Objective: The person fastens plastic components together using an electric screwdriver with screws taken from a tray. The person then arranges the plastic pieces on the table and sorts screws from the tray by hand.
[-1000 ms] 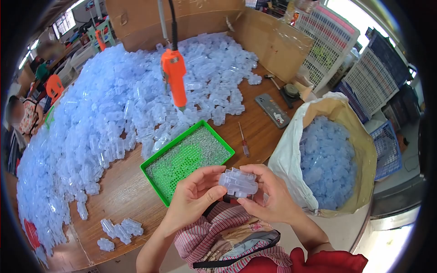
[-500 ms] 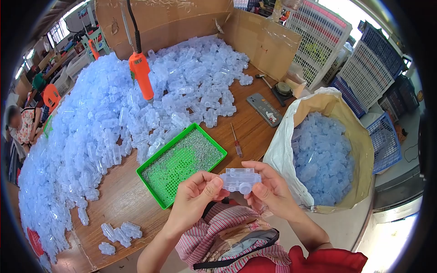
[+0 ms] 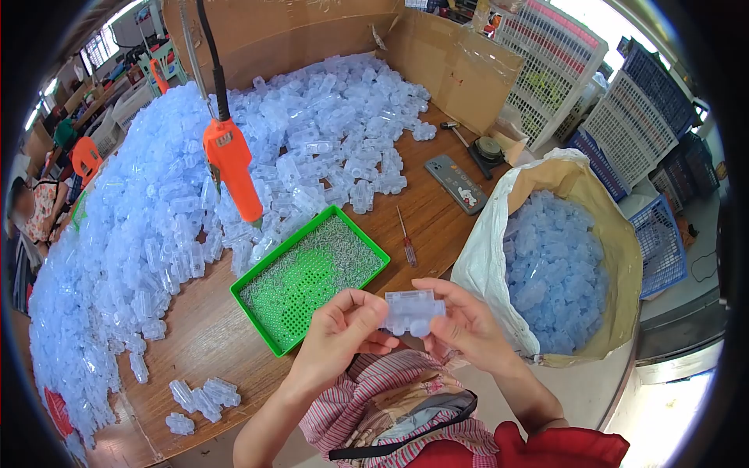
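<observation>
Between my two hands is a clear, bluish plastic housing (image 3: 410,310) with a round knob on its lower side. My left hand (image 3: 347,327) pinches its left end between thumb and fingers. On the right end, my right hand (image 3: 462,324) grips it with thumb and fingers. Just beyond my left hand lies a green perforated tray (image 3: 243,299) with many small metal screws (image 3: 343,243) in it. An orange electric screwdriver (image 3: 232,168) hangs on a black cable over the heap of similar plastic parts (image 3: 156,203).
A small screwdriver (image 3: 407,243), a phone (image 3: 455,185) and a hammer (image 3: 468,148) lie on the wooden table (image 3: 257,343). An open sack (image 3: 488,265) of clear parts stands at the right. Several loose parts (image 3: 204,399) lie front left. Cardboard walls (image 3: 452,70) border the heap; a person (image 3: 35,210) sits far left.
The hanging electric screwdriver has swung nearer and lower, toward the green tray. Both hands keep hold of the plastic housing, which has tilted slightly.
</observation>
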